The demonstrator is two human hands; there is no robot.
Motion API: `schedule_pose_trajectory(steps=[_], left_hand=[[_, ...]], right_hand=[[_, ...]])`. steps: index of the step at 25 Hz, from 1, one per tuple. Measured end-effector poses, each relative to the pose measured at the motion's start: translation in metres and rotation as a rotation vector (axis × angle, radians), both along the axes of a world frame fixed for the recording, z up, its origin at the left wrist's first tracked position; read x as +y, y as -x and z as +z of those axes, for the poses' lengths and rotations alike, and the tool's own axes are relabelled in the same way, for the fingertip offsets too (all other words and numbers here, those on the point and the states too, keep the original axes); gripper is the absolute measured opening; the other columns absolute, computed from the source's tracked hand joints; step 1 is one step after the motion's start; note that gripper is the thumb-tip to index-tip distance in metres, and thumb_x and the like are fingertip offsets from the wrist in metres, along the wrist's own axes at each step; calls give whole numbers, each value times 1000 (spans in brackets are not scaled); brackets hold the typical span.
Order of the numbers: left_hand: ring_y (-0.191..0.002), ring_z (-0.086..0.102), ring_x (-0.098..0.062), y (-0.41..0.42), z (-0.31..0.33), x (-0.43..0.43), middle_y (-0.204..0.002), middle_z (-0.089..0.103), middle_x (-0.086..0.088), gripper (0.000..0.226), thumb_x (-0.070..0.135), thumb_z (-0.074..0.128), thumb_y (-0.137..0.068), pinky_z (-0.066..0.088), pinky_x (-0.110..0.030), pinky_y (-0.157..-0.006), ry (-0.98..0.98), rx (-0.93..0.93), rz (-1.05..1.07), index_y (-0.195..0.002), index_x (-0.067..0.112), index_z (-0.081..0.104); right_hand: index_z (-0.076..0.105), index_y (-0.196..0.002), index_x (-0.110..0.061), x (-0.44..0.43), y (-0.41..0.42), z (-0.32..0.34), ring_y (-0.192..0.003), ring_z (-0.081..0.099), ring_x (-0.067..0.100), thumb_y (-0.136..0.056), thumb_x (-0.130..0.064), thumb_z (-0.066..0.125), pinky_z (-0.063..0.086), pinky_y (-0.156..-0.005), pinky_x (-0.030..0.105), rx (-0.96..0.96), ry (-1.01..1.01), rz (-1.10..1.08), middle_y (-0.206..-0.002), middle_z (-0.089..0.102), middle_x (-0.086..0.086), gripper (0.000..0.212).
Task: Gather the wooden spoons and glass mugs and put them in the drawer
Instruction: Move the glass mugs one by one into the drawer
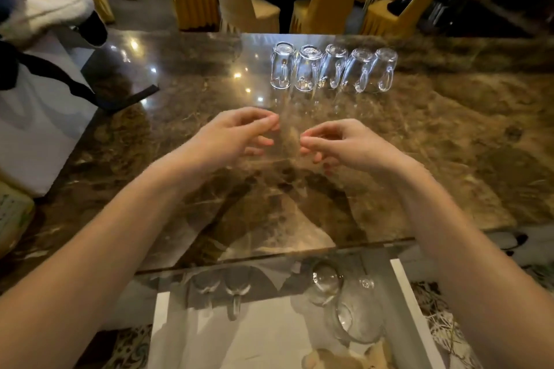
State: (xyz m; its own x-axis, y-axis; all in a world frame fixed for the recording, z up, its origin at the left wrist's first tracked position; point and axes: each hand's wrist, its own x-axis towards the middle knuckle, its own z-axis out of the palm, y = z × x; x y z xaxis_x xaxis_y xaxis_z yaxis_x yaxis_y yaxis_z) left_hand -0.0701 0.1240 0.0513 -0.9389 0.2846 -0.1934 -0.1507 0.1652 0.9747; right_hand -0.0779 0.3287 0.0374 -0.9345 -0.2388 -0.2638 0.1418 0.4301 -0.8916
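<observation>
— Is there any writing to read here?
— None legible. The pale yellow carton (13, 213) at the left edge carries some green print, too blurred to make out.
— And the clear glass mugs (332, 69) on the marble top?
— Only glare and reflections show on them.

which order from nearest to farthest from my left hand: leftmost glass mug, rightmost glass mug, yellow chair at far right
Measured from the left hand in the head view:
1. leftmost glass mug, just ahead, at the left end of the row
2. rightmost glass mug, at the row's right end
3. yellow chair, beyond the far edge of the table, to the right
</observation>
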Motion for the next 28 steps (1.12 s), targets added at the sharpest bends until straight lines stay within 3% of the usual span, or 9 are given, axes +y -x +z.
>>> schedule_pose_trajectory(steps=[4, 7, 9, 12, 16, 19, 22, 26, 28], left_hand=[[-77, 60, -7, 69, -20, 27, -94, 61, 5, 14, 23, 54, -93, 50, -20, -66, -30, 86, 198, -106, 18, 56], [-81, 60, -10, 109, -40, 35, -100, 61, 0, 17, 22, 56, -91, 49, -21, -64, -24, 161, 279, -109, 19, 55], [-90, 61, -14, 130, -50, 40, -106, 60, -3, 26, 20, 56, -92, 53, -29, -73, -1, 203, 347, -118, 15, 54], [-101, 59, -16, 155, -64, 50, -102, 59, 2, 34, 19, 55, -92, 50, -40, -93, 81, 223, 393, -125, 11, 52], [-101, 58, -14, 176, -78, 61, -108, 61, 1, 34, 25, 57, -91, 50, -38, -94, 158, 188, 396, -123, 13, 56], [-97, 57, -10, 190, -80, 63, -109, 62, 2, 31, 28, 58, -90, 47, -25, -87, 224, 258, 395, -119, 14, 59], [-92, 58, -8, 201, -75, 63, -102, 64, 2, 29, 29, 59, -90, 45, -21, -83, 308, 311, 384, -114, 13, 63], [-92, 63, -13, 204, -68, 67, -99, 69, -3, 25, 26, 59, -90, 50, -27, -86, 335, 319, 352, -109, 11, 65], [-86, 62, -11, 201, -68, 67, -95, 68, -2, 21, 24, 58, -91, 49, -21, -78, 336, 323, 355, -107, 11, 65]], right_hand=[[66, -107, -9, 4, 52, -8, -64, 57, 6, -86, -22, 67, 48, -57, 15, 166, 1, -259, -86, 68, 1, 25], [60, -119, -10, 10, 85, -15, -94, 64, 15, -85, -26, 68, 53, -83, 29, 250, -10, -330, -108, 67, 1, 39], [54, -127, -12, 10, 106, -21, -109, 60, 21, -85, -26, 67, 50, -95, 41, 270, 5, -365, -122, 62, 4, 46], [48, -133, -11, 8, 134, -30, -116, 56, 23, -87, -25, 66, 48, -96, 46, 272, -2, -414, -131, 55, 6, 51], [53, -127, -10, 11, 164, -45, -105, 59, 19, -87, -26, 65, 50, -92, 41, 250, -99, -433, -118, 61, 4, 44], [64, -114, -12, 15, 180, -50, -92, 57, 12, -88, -29, 64, 47, -86, 29, 286, -199, -426, -108, 67, 2, 32], [67, -108, -12, 12, 188, -50, -92, 61, 16, -88, -27, 64, 50, -88, 33, 307, -205, -404, -103, 69, 3, 25], [72, -97, -13, 4, 189, -53, -91, 65, 18, -86, -22, 67, 52, -86, 35, 323, -175, -427, -94, 71, 3, 15], [73, -95, -14, 1, 186, -53, -89, 66, 19, -84, -23, 69, 53, -85, 35, 319, -165, -456, -91, 72, 3, 15]])
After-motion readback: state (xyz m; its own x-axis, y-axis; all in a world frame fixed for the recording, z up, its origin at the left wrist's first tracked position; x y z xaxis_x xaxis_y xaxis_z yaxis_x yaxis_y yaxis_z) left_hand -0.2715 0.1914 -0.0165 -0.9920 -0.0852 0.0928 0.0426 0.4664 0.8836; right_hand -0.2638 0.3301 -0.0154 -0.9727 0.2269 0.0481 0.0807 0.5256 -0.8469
